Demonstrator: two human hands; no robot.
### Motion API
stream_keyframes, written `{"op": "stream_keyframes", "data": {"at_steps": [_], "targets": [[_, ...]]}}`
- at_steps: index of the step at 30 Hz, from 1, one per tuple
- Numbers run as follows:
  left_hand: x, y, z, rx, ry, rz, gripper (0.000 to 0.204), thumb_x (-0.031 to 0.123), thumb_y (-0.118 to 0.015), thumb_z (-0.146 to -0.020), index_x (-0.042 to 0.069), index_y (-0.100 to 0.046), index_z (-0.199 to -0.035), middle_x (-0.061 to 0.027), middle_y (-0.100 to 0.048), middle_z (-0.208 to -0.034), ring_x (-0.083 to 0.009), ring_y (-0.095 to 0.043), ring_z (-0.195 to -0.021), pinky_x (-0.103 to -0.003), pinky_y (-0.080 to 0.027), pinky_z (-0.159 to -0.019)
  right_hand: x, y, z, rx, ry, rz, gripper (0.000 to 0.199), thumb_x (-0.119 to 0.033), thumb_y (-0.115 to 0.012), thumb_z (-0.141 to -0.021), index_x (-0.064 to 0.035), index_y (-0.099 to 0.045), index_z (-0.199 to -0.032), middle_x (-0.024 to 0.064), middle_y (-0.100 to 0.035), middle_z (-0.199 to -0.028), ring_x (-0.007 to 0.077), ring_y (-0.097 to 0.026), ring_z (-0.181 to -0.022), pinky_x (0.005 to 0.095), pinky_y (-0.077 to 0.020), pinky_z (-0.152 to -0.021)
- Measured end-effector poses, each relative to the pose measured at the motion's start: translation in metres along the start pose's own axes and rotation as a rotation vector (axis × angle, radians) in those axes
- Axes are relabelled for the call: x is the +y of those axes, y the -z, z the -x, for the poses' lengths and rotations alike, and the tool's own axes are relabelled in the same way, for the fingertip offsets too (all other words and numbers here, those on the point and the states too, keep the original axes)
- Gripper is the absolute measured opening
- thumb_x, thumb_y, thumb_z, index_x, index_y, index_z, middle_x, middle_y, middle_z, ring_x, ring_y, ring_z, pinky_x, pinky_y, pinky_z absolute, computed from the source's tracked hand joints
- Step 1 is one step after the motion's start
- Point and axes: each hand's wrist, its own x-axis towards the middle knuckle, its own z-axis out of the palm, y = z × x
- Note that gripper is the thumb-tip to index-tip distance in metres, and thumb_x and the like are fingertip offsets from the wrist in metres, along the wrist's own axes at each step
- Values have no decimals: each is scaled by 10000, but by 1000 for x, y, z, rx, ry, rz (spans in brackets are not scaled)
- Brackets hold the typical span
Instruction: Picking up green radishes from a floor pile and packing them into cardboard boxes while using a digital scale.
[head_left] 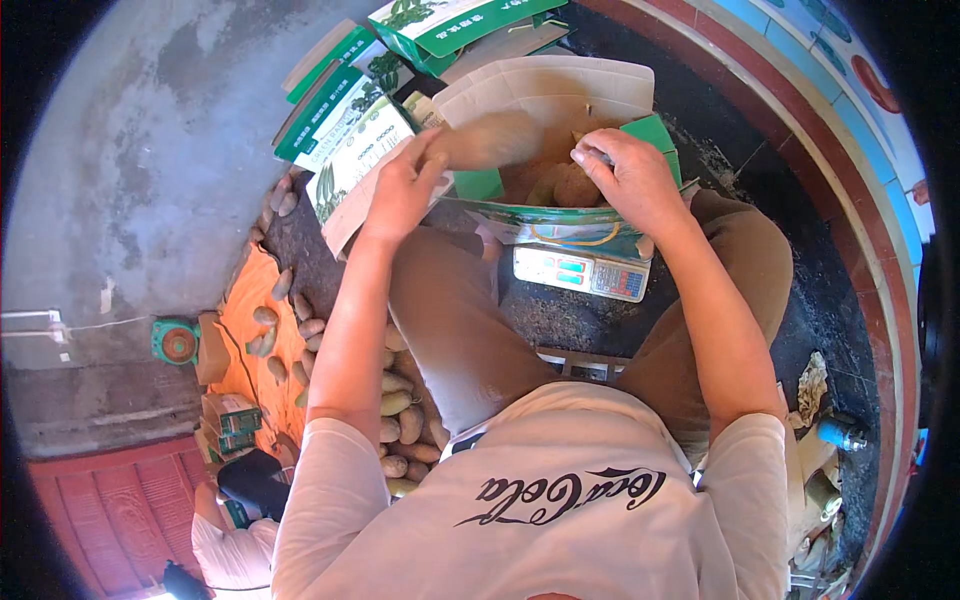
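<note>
My left hand [402, 186] grips one end of a long brown sweet potato [495, 140] and holds it over an open green and white carton [562, 222]. My right hand [628, 176] reaches into the carton and rests on other brown sweet potatoes [570, 186] lying inside. The carton stands on a white electronic scale [580, 272] between my knees. Its cardboard flaps [560, 85] stand open at the far side.
Several flat and folded green cartons [345, 110] lie beyond my left hand. A heap of loose sweet potatoes [400, 420] lies on an orange sheet [255, 290] and dark mat at my left. Another person [235, 545] crouches at the lower left. A green tape roll [175, 342] sits on the concrete.
</note>
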Motion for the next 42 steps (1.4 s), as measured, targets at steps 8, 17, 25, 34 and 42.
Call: {"op": "stream_keyframes", "data": {"at_steps": [8,17,25,34,42], "targets": [[20,10,20,80,-70,-62,315,107,-554,-852,10,-548,-1152,-107,-642,-968,-156,-594,-883,-283,-466,-755,4,8,2,48,-22,64,216,-245,-551,-828,-35,-576,-788,136,-588,-778,340,-566,-725,428,-447,-640],[-20,59,106,324,174,9,262,124,-528,-876,-30,-574,-1083,-97,-626,-1022,-146,-564,-976,-259,-412,-864,5,12,4,21,-21,119,208,-243,-557,-835,-42,-602,-868,128,-615,-837,313,-584,-761,384,-458,-672],[-44,67,197,287,201,-538,211,124,-576,-822,12,-615,-997,-141,-630,-975,-226,-610,-897,-311,-454,-800,20,6,5,21,-48,174,226,-279,-534,-837,-64,-604,-847,138,-620,-816,331,-587,-790,423,-458,-692],[-65,67,254,421,235,-449,227,168,-586,-823,21,-612,-995,-126,-648,-912,-229,-616,-838,-317,-466,-745,29,3,6,-1,-53,208,235,-281,-530,-827,-62,-614,-828,153,-627,-834,338,-590,-824,450,-458,-728],[-92,53,255,316,409,-350,204,123,-560,-839,12,-607,-1003,-122,-653,-922,-211,-622,-869,-313,-469,-765,28,-6,7,-31,-89,260,227,-270,-529,-828,-57,-608,-841,152,-625,-850,326,-584,-870,447,-453,-751]]}}
